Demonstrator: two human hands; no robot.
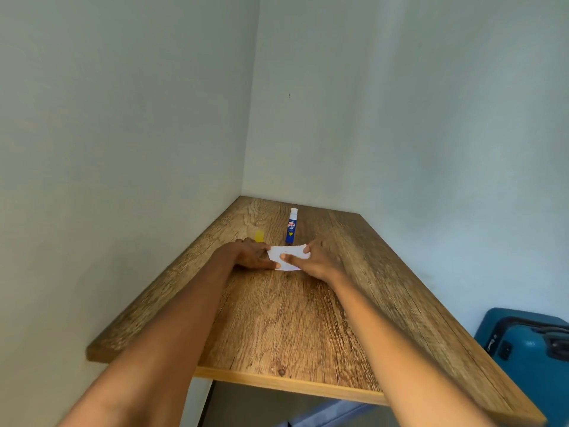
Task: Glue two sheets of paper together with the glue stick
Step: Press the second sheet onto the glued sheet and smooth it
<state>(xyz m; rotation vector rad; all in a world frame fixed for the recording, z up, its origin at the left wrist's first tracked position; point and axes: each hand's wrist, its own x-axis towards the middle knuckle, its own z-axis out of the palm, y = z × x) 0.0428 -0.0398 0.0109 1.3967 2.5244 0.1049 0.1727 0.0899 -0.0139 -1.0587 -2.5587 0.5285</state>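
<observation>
A small white sheet of paper lies on the wooden table between both hands. My left hand pinches its left edge between thumb and fingers. My right hand pinches the right edge, thumb laid across the top of the sheet. I cannot tell whether one or two sheets are stacked there. A blue glue stick stands upright just behind the paper, its white tip showing and no cap on it. A yellow cap lies behind my left hand.
The table sits in a corner, with walls close on the left and at the back. A blue suitcase stands on the floor to the right of the table, below its edge.
</observation>
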